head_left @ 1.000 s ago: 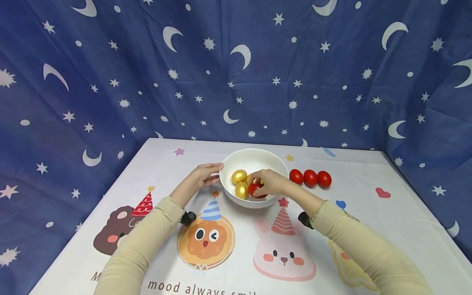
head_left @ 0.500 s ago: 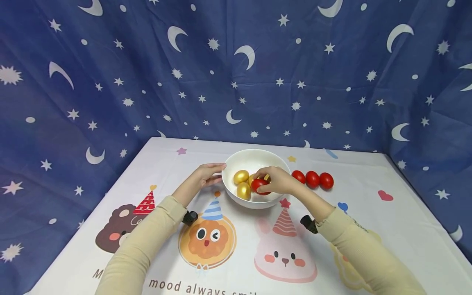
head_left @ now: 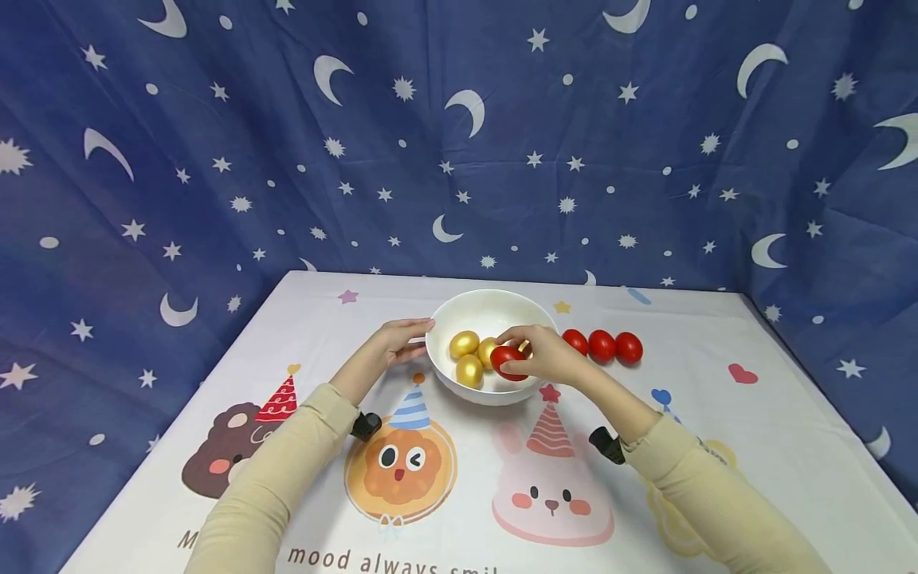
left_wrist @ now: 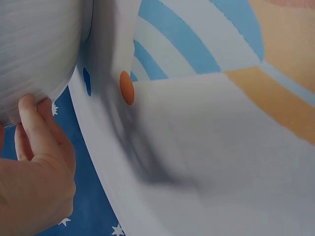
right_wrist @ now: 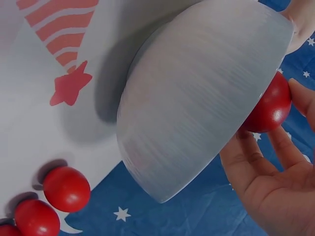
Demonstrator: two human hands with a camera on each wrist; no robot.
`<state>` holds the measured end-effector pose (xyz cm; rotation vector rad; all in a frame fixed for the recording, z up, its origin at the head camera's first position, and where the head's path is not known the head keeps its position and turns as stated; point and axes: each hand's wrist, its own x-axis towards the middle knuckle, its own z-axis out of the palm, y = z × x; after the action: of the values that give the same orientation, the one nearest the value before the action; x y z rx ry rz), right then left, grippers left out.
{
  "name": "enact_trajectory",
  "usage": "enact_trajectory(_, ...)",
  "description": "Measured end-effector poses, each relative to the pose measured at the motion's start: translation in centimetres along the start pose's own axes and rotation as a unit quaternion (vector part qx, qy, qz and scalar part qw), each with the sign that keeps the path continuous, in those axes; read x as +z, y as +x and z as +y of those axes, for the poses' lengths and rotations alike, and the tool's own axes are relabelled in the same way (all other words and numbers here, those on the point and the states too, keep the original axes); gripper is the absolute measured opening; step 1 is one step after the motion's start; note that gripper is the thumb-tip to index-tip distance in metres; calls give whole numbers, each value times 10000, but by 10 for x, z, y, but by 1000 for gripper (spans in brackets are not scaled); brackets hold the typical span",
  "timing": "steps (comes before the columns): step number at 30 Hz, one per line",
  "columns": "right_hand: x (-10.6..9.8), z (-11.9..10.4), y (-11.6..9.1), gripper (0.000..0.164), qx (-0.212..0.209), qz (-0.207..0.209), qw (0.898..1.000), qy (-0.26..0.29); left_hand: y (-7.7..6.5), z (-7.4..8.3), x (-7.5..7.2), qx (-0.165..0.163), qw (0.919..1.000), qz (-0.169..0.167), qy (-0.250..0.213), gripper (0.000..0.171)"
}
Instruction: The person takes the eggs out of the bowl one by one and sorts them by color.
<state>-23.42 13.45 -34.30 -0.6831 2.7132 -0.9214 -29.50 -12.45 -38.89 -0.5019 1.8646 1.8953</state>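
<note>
A white bowl [head_left: 466, 391] stands on the table with several gold eggs [head_left: 469, 371] in it. My right hand [head_left: 541, 355] grips a red egg [head_left: 508, 362] over the right part of the bowl, fingers on one side and thumb on the other. In the right wrist view the red egg [right_wrist: 272, 105] shows partly past the bowl's rim, amid the fingers. My left hand [head_left: 403, 340] touches the bowl's left side. The left wrist view shows the left hand's fingers [left_wrist: 37, 125] against the bowl's outer wall; the far fingertips are hidden.
Three red eggs [head_left: 602, 347] lie in a row on the table just right of the bowl. The white tablecloth [head_left: 760, 446] carries printed cartoon figures. A blue curtain [head_left: 545, 215] with moons and stars hangs behind the table.
The red egg in my right hand has come up slightly and to the right from among the gold eggs. My left hand keeps its place at the bowl.
</note>
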Motion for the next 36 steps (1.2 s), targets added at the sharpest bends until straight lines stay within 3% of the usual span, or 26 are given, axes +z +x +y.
enact_trajectory(15, -6, 3, -21, 33, -21, 450, 9989, 100, 3, -1, -2, -60, 9999, 83, 15, 46)
enact_trajectory(36, -30, 15, -50, 33, -103, 957, 9954, -22, 2, 2, -2, -82, 10000, 22, -3, 48)
